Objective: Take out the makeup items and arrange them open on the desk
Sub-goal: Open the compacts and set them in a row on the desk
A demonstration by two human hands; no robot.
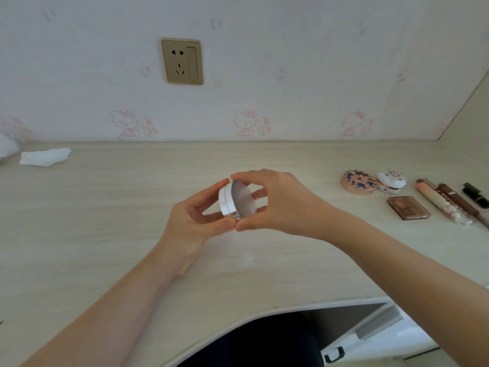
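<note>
White compact (236,200) gripped by both hands above bare desk (105,207) centre.

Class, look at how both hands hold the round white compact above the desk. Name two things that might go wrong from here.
1. The white compact is held only by fingertips of the left hand and right hand, tilted above the desk; it may slip and drop.
2. Prying it open in mid-air might make it spring apart.

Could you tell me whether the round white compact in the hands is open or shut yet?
Shut: the white compact, held on edge by both hands, shows only a thin seam between lid and base.
</note>
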